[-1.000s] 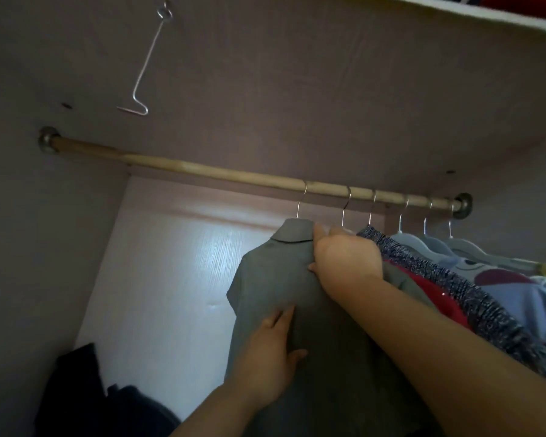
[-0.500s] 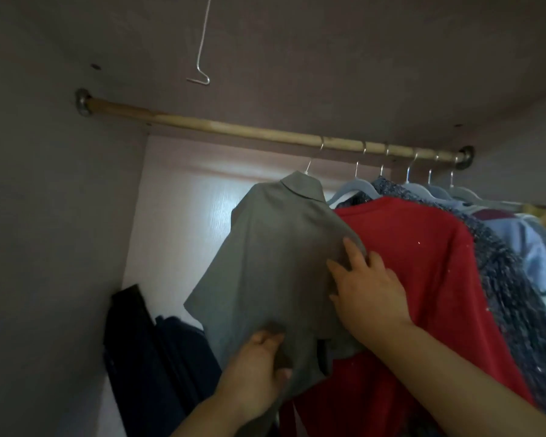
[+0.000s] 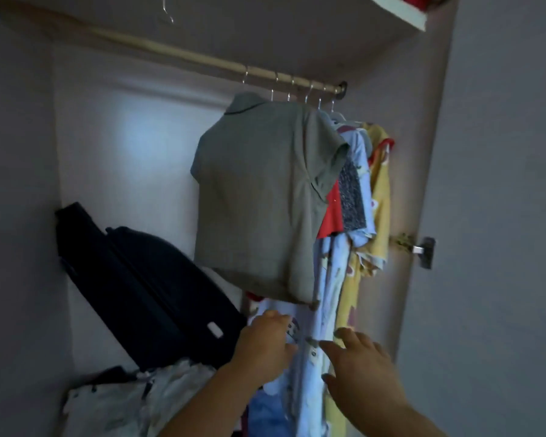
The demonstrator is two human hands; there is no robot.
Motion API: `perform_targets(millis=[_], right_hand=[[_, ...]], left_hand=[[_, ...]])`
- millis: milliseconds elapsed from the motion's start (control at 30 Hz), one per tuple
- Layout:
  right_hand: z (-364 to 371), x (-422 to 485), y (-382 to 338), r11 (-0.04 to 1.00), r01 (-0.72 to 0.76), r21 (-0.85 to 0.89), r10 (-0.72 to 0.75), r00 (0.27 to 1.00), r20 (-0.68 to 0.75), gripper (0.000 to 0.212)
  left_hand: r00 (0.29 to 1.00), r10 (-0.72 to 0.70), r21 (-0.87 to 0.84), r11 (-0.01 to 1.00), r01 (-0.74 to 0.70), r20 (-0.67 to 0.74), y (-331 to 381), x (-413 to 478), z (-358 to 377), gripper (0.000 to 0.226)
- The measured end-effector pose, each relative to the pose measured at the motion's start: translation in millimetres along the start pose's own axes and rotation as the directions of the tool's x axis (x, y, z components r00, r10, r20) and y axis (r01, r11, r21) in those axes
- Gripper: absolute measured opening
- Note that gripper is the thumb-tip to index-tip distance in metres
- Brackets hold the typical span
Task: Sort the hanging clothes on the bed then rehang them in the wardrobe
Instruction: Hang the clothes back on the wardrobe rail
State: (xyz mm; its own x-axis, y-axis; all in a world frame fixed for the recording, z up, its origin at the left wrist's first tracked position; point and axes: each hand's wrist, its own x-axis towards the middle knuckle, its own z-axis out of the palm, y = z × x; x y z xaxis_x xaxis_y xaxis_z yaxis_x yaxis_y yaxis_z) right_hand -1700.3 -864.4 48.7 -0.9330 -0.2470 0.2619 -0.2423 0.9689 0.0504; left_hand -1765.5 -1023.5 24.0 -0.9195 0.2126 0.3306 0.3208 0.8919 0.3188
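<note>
A grey short-sleeved shirt (image 3: pixel 259 197) hangs at the front of a row of clothes on the wooden rail (image 3: pixel 183 55) inside the wardrobe. Behind it hang a red top (image 3: pixel 331 212), a speckled dark knit (image 3: pixel 352 197), a pale blue patterned garment (image 3: pixel 328 288) and a yellow one (image 3: pixel 380 197). My left hand (image 3: pixel 265 345) is low, fingers loosely curled against the lower part of the pale blue garment. My right hand (image 3: pixel 360 364) is beside it with fingers spread, close to the same fabric, holding nothing.
A dark suitcase (image 3: pixel 145 291) leans against the wardrobe's back wall at the left. Light patterned fabric (image 3: pixel 123 402) lies heaped at the bottom left. A wire hook (image 3: pixel 167 11) hangs from the ceiling panel. The wardrobe side with a hinge (image 3: pixel 423 250) stands at right.
Both hands have left the grey shirt and dropped down to the lower hems. The view has pulled back and tilted down, and the shirt now hangs free on the rail.
</note>
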Motion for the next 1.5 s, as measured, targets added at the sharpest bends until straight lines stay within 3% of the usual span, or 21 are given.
perform_targets(millis=[100, 400, 567, 733, 933, 1100, 1300, 1500], right_hand=[[14, -65, 27, 0.994, -0.089, 0.068, 0.088, 0.996, 0.016, 0.047], [-6, -254, 95, 0.921, -0.390, -0.015, 0.390, 0.917, 0.080, 0.047], [-20, -389, 125, 0.848, -0.528, -0.043, 0.530, 0.843, 0.096, 0.044], [-42, -539, 142, 0.722, -0.688, -0.074, 0.692, 0.714, 0.106, 0.042], [-75, -712, 128, 0.429, -0.898, -0.099, 0.902, 0.420, 0.099, 0.039], [-103, -838, 74, 0.073, -0.988, -0.133, 0.997, 0.067, 0.049, 0.037], [-129, -961, -41, -0.335, -0.933, -0.133, 0.941, -0.338, 0.001, 0.044], [-154, -1060, -187, -0.657, -0.745, -0.117, 0.753, -0.656, -0.056, 0.045]], left_hand=[[0.994, 0.063, 0.030, 0.997, -0.066, 0.091, 44, -35, 11, 0.050], [0.917, 0.299, 0.065, 0.943, -0.326, 0.263, 179, -145, 43, 0.043], [0.830, 0.448, 0.022, 0.876, -0.482, 0.333, 275, -225, 68, 0.046], [0.668, 0.626, -0.095, 0.754, -0.650, 0.402, 379, -325, 86, 0.048], [0.382, 0.820, -0.235, 0.508, -0.829, 0.426, 497, -443, 99, 0.048], [0.054, 0.920, -0.368, 0.209, -0.906, 0.389, 572, -552, 94, 0.056], [-0.362, 0.886, -0.535, -0.165, -0.828, 0.288, 614, -708, 72, 0.054], [-0.668, 0.727, -0.569, -0.485, -0.664, 0.160, 603, -882, 22, 0.054]])
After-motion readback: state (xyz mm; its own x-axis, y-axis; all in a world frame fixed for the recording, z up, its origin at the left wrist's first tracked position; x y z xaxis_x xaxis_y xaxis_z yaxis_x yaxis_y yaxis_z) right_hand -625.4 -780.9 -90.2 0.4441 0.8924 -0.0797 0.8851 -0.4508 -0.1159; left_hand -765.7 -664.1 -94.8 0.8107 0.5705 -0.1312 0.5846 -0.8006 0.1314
